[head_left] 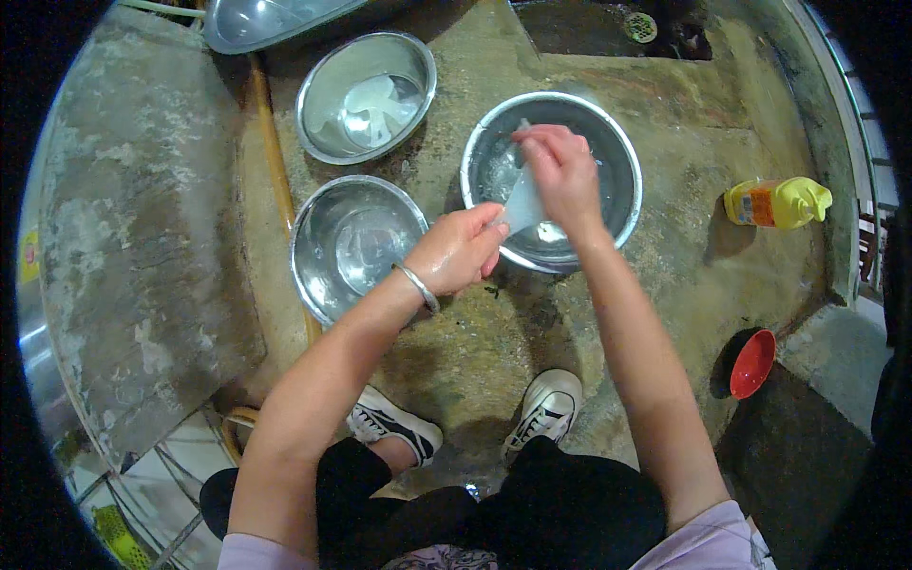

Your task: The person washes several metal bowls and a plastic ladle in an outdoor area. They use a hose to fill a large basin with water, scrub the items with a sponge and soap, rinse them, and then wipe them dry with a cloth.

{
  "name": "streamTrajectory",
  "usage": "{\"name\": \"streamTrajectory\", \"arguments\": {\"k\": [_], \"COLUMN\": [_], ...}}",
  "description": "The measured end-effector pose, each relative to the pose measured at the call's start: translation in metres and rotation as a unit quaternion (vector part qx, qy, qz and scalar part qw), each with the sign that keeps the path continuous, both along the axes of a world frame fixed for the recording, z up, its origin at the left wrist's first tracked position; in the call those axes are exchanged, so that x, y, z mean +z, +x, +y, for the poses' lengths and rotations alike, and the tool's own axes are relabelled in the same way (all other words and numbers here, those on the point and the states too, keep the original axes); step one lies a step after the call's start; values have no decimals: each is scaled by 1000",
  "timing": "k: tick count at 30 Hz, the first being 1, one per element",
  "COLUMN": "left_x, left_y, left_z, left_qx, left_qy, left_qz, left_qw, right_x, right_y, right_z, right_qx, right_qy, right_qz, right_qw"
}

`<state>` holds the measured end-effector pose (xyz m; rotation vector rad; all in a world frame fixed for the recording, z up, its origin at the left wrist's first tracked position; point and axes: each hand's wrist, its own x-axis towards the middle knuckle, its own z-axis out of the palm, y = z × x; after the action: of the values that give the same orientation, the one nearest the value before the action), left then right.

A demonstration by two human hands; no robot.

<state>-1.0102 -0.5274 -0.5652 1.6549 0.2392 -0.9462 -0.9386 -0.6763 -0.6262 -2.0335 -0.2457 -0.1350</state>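
Both hands meet over a round metal basin [634, 171] with liquid inside. My left hand [463, 249], with a bracelet at the wrist, pinches the lower left end of a whitish translucent sheet or cloth [524, 206]. At the basin's middle, my right hand [563, 167] has its fingers closed on the upper part of that same piece. A second metal basin [303, 263] stands beside my left forearm. Behind it is a third metal basin [310, 121], which has some whitish liquid or light reflection at its bottom.
A yellow plastic bottle [776, 203] stands on the wet concrete floor at the right, with a red bowl [753, 365] nearer me. A yellowish hose or pipe [274, 157] runs along the left ledge [142, 235]. A larger metal tub [278, 21] and a drain cover [640, 28] lie farther off.
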Motion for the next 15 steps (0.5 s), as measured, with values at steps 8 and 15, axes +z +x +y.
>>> {"name": "streamTrajectory", "arguments": {"k": [8, 15], "left_x": [-18, -42], "left_y": [31, -6], "left_z": [116, 224], "left_qx": [270, 243], "left_qy": [181, 346], "left_qz": [-159, -217], "left_qw": [932, 880], "right_x": [-48, -38], "right_y": [18, -4], "right_z": [-51, -55], "right_qx": [-36, 72], "right_qy": [-12, -258], "right_qz": [166, -24], "right_qw": [985, 963]}}
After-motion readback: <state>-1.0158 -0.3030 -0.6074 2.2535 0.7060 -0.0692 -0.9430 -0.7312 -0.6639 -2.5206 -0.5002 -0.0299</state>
